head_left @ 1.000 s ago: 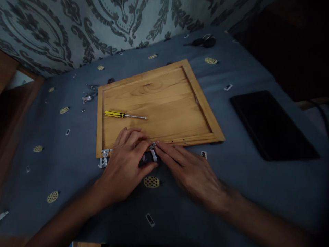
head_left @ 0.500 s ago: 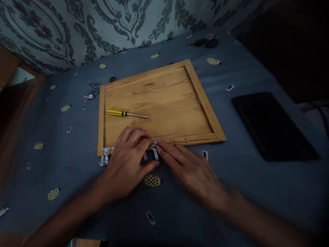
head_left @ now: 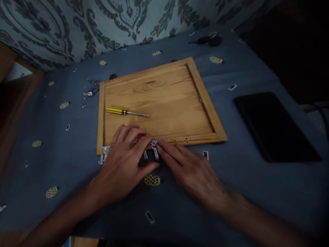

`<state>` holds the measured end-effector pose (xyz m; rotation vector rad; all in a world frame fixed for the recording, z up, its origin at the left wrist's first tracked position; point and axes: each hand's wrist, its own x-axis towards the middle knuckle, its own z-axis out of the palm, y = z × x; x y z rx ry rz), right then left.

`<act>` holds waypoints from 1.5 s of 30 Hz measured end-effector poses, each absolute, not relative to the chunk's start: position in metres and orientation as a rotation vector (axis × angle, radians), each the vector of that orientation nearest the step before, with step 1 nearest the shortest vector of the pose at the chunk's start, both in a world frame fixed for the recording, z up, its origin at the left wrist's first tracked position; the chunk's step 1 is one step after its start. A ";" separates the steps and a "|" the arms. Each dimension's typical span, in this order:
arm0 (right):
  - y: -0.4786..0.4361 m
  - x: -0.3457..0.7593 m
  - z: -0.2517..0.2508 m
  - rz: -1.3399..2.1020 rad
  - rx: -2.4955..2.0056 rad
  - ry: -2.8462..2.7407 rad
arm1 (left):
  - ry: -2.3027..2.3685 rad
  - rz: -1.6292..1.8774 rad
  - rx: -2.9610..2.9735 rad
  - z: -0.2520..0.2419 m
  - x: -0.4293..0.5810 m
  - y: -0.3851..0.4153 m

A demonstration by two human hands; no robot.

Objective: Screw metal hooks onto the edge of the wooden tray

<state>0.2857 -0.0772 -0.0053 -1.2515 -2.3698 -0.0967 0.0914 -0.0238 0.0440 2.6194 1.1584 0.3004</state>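
A wooden framed panel (head_left: 151, 99), like a cabinet door, lies flat with a metal hinge (head_left: 154, 149) at its near edge. My left hand (head_left: 125, 152) curls over that edge, index finger and thumb around the hinge; it hides part of the metal. From the right, my right hand (head_left: 190, 168) presses its closed fingertips against the same hinge. A second hinge (head_left: 105, 151) sits at the near left corner, partly behind my left hand. A screwdriver (head_left: 117, 110) with a yellow and black handle rests on the panel.
Loose metal hinge parts (head_left: 88, 93) lie left of the panel on the blue patterned cloth (head_left: 82, 178). A dark flat tablet-like object (head_left: 275, 127) is at the right. Near the patterned backdrop (head_left: 102, 24) lies a dark object with a ring (head_left: 212, 38).
The view has shifted slightly. My left hand now covers more of the corner hinge, and the gripped hinge has turned a little at the edge. My right hand stays on it.
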 end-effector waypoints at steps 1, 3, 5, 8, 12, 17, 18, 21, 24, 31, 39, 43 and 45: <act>-0.077 0.286 -0.005 -0.115 -1.249 -2.367 | 1.160 0.318 2.626 0.044 0.089 -0.024; -0.076 0.285 -0.004 -0.135 -1.241 -2.360 | 1.172 0.356 2.624 0.043 0.086 -0.024; -0.076 0.285 -0.004 -0.137 -1.237 -2.347 | 1.175 0.386 2.614 0.041 0.083 -0.024; -0.075 0.285 -0.005 -0.126 -1.227 -2.339 | 1.162 0.408 2.606 0.037 0.083 -0.025; -0.075 0.284 -0.005 -0.088 -1.225 -2.345 | 1.182 0.406 2.579 0.033 0.088 -0.028; -0.075 0.283 -0.005 -0.076 -1.243 -2.354 | 1.182 0.383 2.578 0.031 0.093 -0.029; -0.076 0.283 -0.005 -0.079 -1.245 -2.354 | 1.182 0.387 2.584 0.030 0.094 -0.029; -0.076 0.284 -0.006 -0.088 -1.251 -2.352 | 1.175 0.395 2.592 0.030 0.094 -0.028; -0.076 0.285 -0.008 -0.068 -1.260 -2.342 | 1.167 0.408 2.597 0.029 0.094 -0.028; -0.077 0.289 -0.015 0.008 -1.211 -2.281 | 1.154 0.432 2.582 0.028 0.093 -0.026; -0.078 0.292 -0.016 -0.002 -1.202 -2.281 | 1.142 0.426 2.589 0.029 0.093 -0.026; -0.076 0.292 -0.014 0.000 -1.185 -2.276 | 1.130 0.429 2.586 0.030 0.093 -0.026; -0.076 0.292 -0.014 0.011 -1.183 -2.265 | 1.131 0.425 2.582 0.030 0.093 -0.026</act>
